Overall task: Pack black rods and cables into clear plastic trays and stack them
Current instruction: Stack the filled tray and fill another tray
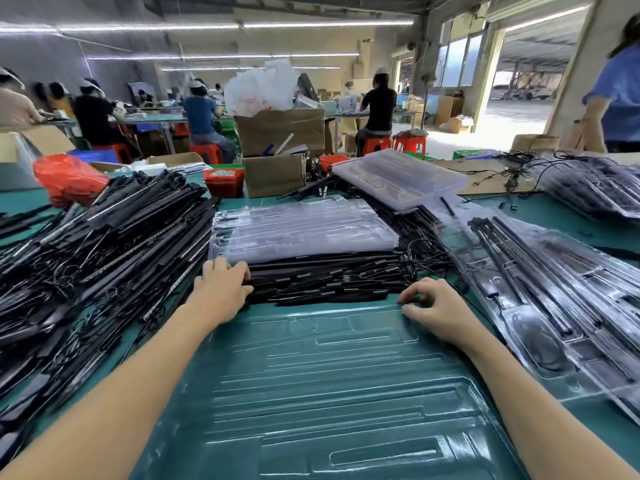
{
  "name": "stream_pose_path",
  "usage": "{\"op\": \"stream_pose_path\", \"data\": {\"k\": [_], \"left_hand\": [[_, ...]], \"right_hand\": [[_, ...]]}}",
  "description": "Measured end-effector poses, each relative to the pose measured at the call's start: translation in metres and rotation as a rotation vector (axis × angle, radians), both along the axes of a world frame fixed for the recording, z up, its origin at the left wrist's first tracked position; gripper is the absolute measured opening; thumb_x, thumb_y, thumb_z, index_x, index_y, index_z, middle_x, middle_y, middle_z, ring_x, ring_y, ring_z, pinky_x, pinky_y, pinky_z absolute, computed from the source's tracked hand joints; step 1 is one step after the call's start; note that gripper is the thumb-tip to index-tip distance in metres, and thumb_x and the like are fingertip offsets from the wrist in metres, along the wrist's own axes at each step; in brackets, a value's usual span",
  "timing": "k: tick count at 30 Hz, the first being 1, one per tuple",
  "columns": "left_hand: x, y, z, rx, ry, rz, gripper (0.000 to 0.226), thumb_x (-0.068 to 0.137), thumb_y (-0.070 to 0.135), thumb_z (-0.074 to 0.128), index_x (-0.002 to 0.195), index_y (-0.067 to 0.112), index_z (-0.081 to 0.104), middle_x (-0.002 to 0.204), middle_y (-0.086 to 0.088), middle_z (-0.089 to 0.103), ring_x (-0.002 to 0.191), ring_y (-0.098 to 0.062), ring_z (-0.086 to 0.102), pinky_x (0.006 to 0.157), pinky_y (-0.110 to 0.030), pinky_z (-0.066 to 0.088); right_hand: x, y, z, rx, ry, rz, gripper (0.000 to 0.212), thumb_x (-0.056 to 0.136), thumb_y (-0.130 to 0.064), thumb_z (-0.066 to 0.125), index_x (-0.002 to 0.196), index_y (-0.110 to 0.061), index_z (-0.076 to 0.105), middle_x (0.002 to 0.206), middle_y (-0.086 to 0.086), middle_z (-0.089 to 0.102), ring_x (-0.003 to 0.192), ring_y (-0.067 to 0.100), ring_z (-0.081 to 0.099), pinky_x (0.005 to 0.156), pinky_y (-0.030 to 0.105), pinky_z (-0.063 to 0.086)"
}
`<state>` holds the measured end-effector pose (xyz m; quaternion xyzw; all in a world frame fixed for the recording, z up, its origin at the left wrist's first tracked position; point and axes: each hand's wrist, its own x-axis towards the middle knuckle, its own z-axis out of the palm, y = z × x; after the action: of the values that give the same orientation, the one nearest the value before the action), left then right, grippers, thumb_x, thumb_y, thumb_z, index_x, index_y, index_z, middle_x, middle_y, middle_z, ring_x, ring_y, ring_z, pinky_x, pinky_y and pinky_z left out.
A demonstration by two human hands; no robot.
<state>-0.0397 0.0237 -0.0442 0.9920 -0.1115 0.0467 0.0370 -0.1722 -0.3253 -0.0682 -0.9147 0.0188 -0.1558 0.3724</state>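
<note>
empty clear tray point(332, 393) lies flat on the green tabletop point(540, 216) right in front of me, its moulded channels all bare. my left hand point(221, 289) is curled over the near left end of the low pile of black rods point(322, 278) just beyond the tray's far edge, fingers wrapped round the top ones, thumb underneath i think, though that is hidden. my right hand point(440, 310) sits at the tray's far right corner, fingertips bent and pinching the thin plastic rim to keep it from sliding. a stack of empty trays point(304, 226) rests on top of the rod pile farther back; a bigger heap of rods and cables point(104, 244) fills the left side, and packed trays point(554, 306) fan out to my right. to do this pick well, i judge i should lift a single rod clear of its neighbours, watch the thin cable point(426, 251) tangled at the right end so it does not drag others along, then lay the rod straight into a long channel while the right hand holds the tray steady. writing: a red crate point(223, 181) behind carries a white speckled label, too blurred to read; red print on the white bags point(263, 88) in the cardboard box point(280, 131) is also unreadable.
</note>
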Motion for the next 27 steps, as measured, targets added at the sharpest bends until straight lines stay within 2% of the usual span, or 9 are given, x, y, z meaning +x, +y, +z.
{"op": "stream_pose_path", "data": {"k": [5, 8, 10, 12, 15, 18, 22, 24, 27], "left_hand": [[-0.009, 0.006, 0.001, -0.193, -0.102, -0.084, 0.012, 0.099, 0.026, 0.059, 0.096, 0.022, 0.048, 0.104, 0.001, 0.06, 0.1, -0.025, 0.054, 0.086, -0.042, 0.045], [-0.012, 0.009, 0.001, -0.172, -0.097, -0.087, 0.011, 0.098, 0.02, 0.06, 0.106, 0.022, 0.054, 0.109, -0.001, 0.063, 0.101, -0.024, 0.055, 0.089, -0.042, 0.047], [-0.012, 0.009, 0.001, -0.138, -0.109, -0.103, 0.026, 0.098, 0.014, 0.058, 0.123, 0.022, 0.057, 0.119, -0.003, 0.06, 0.112, -0.024, 0.053, 0.097, -0.042, 0.046], [-0.012, 0.007, 0.001, -0.068, -0.122, -0.1, 0.031, 0.1, 0.014, 0.053, 0.129, 0.022, 0.059, 0.122, -0.004, 0.055, 0.12, -0.024, 0.048, 0.101, -0.041, 0.044], [-0.015, 0.007, 0.002, -0.04, -0.087, -0.058, 0.023, 0.1, 0.019, 0.049, 0.121, 0.021, 0.056, 0.122, -0.004, 0.053, 0.119, -0.026, 0.045, 0.097, -0.043, 0.045], [-0.015, 0.009, 0.0, -0.099, -0.066, -0.041, 0.012, 0.099, 0.019, 0.052, 0.11, 0.021, 0.049, 0.118, -0.002, 0.059, 0.11, -0.026, 0.049, 0.093, -0.044, 0.043], [-0.012, 0.007, 0.001, -0.115, -0.011, -0.001, 0.027, 0.1, 0.023, 0.057, 0.127, 0.023, 0.049, 0.127, -0.005, 0.052, 0.12, -0.029, 0.047, 0.1, -0.048, 0.038], [-0.01, 0.008, 0.0, -0.139, -0.025, -0.021, 0.022, 0.099, 0.023, 0.059, 0.121, 0.022, 0.054, 0.118, -0.006, 0.045, 0.119, -0.03, 0.047, 0.099, -0.045, 0.04], [-0.016, 0.011, -0.001, -0.304, -0.079, -0.092, 0.014, 0.096, 0.021, 0.065, 0.109, 0.02, 0.061, 0.101, -0.001, 0.041, 0.101, -0.024, 0.05, 0.091, -0.04, 0.046]], "right_hand": [[-0.001, 0.002, 0.001, -0.014, 0.004, -0.015, 0.012, 0.078, -0.004, 0.073, 0.08, -0.015, 0.077, 0.087, 0.004, 0.065, 0.079, 0.02, 0.064, 0.066, 0.011, 0.045], [-0.001, 0.003, 0.001, -0.025, 0.013, -0.016, 0.011, 0.078, -0.003, 0.073, 0.08, -0.014, 0.076, 0.087, 0.005, 0.064, 0.08, 0.021, 0.064, 0.065, 0.011, 0.044], [-0.001, 0.003, 0.001, -0.033, 0.018, -0.016, 0.011, 0.078, -0.003, 0.073, 0.081, -0.013, 0.075, 0.089, 0.005, 0.064, 0.081, 0.022, 0.063, 0.066, 0.012, 0.045], [0.0, 0.004, 0.001, -0.04, 0.022, -0.018, 0.01, 0.078, -0.003, 0.072, 0.081, -0.013, 0.075, 0.089, 0.006, 0.064, 0.082, 0.022, 0.063, 0.069, 0.018, 0.047], [0.0, 0.004, 0.0, -0.052, 0.013, -0.015, 0.011, 0.077, -0.004, 0.072, 0.079, -0.015, 0.074, 0.088, 0.007, 0.063, 0.083, 0.021, 0.062, 0.074, 0.026, 0.049], [0.003, 0.004, -0.001, -0.083, 0.0, -0.02, 0.011, 0.077, -0.007, 0.072, 0.077, -0.018, 0.071, 0.087, 0.005, 0.062, 0.082, 0.02, 0.06, 0.074, 0.024, 0.048], [0.006, 0.006, -0.006, -0.174, -0.004, -0.076, 0.014, 0.077, -0.019, 0.071, 0.079, -0.018, 0.058, 0.083, 0.0, 0.055, 0.085, 0.018, 0.049, 0.068, 0.027, 0.038], [0.005, 0.007, -0.008, -0.217, -0.015, -0.144, 0.022, 0.078, -0.025, 0.07, 0.08, -0.018, 0.049, 0.082, -0.001, 0.052, 0.085, 0.018, 0.043, 0.068, 0.031, 0.034], [0.004, 0.008, -0.006, -0.284, 0.029, -0.225, 0.03, 0.078, -0.036, 0.07, 0.077, -0.018, 0.046, 0.075, 0.001, 0.055, 0.078, 0.021, 0.049, 0.066, 0.037, 0.038]]}}
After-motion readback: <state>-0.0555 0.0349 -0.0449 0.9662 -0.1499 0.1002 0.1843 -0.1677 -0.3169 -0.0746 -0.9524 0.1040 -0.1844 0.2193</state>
